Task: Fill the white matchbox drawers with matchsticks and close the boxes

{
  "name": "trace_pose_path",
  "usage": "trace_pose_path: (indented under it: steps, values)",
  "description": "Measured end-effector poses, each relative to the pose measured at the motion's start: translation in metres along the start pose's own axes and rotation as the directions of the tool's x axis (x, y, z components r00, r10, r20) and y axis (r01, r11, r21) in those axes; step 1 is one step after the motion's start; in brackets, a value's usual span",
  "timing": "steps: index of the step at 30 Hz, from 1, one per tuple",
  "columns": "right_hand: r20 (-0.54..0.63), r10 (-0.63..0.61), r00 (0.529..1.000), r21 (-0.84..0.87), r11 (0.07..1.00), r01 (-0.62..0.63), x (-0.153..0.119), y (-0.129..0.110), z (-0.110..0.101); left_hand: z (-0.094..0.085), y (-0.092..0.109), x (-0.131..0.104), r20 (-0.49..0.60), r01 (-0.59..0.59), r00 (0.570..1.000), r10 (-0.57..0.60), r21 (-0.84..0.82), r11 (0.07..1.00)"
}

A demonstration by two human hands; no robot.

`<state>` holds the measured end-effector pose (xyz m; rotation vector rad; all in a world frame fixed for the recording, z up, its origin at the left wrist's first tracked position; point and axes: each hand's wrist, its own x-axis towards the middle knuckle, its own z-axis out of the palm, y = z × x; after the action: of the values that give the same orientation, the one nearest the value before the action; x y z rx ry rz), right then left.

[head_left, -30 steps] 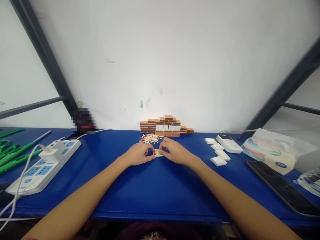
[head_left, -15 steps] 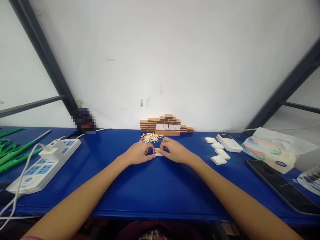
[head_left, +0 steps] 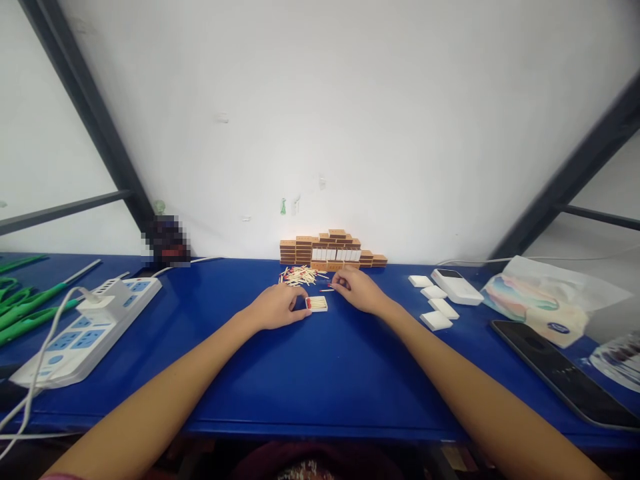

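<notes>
Matchbox tray (head_left: 319, 305) of matches on blue desk (head_left: 310, 380), left end pinched in the grip of the left hand (head_left: 277, 307), right hand (head_left: 361, 290) angled inward, fingertips lowered by loose matches (head_left: 327, 290), hold unclear.

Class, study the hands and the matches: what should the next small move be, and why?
Probably the right hand should pinch the loose match near its fingertips; the left hand holds the end of the open white tray, where other matches lie. Whether the right fingers hold one is unclear.
</notes>
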<state>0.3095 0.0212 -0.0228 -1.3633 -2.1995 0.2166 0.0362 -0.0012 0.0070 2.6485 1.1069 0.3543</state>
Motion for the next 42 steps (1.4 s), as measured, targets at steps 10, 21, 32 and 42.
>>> trace_pose_path:
  steps: [10, 21, 32, 42]
  values:
    - [0.105, -0.047, 0.993, -0.061, 0.997, 0.053, -0.001, -0.007, 0.002, 0.0, -0.001, 0.0, -0.002, -0.002, 1.0, 0.002, 0.007, 1.0]
    - [0.096, 0.004, 0.995, -0.112, 0.994, 0.006, 0.0, 0.005, -0.005, 0.0, 0.0, 0.0, 0.006, -0.003, 1.0, 0.003, 0.0, 1.0]
    - [0.08, 0.065, 0.995, -0.073, 0.996, -0.059, 0.002, 0.008, -0.001, -0.001, 0.001, 0.0, 0.006, -0.003, 1.0, 0.002, 0.005, 1.0]
    - [0.096, 0.02, 0.995, -0.138, 0.99, -0.006, 0.001, 0.007, 0.0, 0.0, 0.001, 0.0, 0.01, -0.004, 1.0, 0.004, -0.001, 1.0]
